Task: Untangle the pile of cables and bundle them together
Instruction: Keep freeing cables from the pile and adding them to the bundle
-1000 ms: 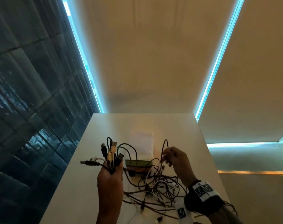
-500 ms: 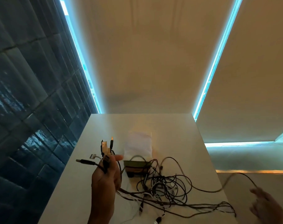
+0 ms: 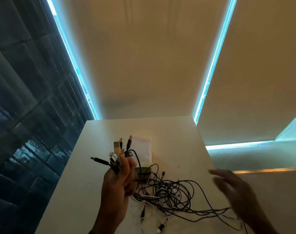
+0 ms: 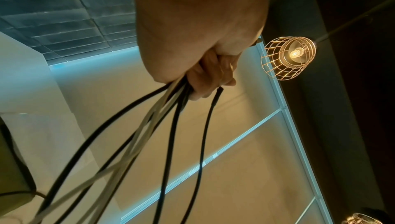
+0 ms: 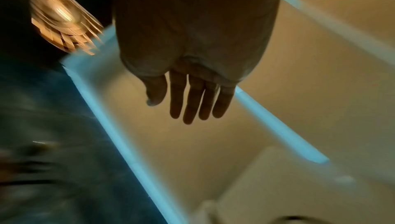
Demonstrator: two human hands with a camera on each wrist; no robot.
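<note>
White tabletop (image 3: 96,174) fills the lower middle of the head view, under tan blinds edged with blue light.

Nearest, at 6 o'clock, the left hand (image 3: 116,184) is fisted round a gathered bunch of cable ends (image 3: 120,154), plugs fanning upward. The left wrist view shows about 6 black and pale cords (image 4: 171,126) trailing down from that grip. By my judgement the collecting is partly done.

At 4 o'clock the right hand (image 3: 235,190) is blurred, fingers straight and spread, holding nothing.

Between the hands, at 5 o'clock, the tangled pile (image 3: 169,193) lies looped on the table: still to be separated and tied.

Just beyond, a small green box (image 3: 143,171) sits among the strands and may snag them. Farther, at 12 o'clock, lies a white packet (image 3: 143,149).
</note>
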